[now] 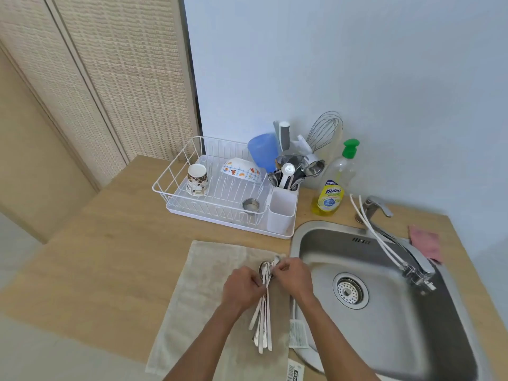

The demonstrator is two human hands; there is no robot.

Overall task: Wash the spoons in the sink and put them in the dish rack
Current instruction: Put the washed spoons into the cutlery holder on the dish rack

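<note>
Several metal spoons (263,323) are bunched together over a beige towel (198,292), bowls pointing away from me, handles fanning toward me. My left hand (242,287) grips the bundle near the necks. My right hand (292,274) pinches the spoon bowls from the right. The steel sink (316,243) lies just right of the towel, its drain (349,291) uncovered and the faucet (398,243) reaching over the basin. The white wire dish rack (176,171) stands behind the towel, with a white cutlery holder (281,213) at its right end.
The rack holds a patterned cup (196,178), a small bowl (242,169), a blue cup (262,151) and a steel cup (250,204). Utensils and a whisk (324,130) fill the holder. A dish soap bottle (334,182) and a pink cloth (426,243) stand behind the sink.
</note>
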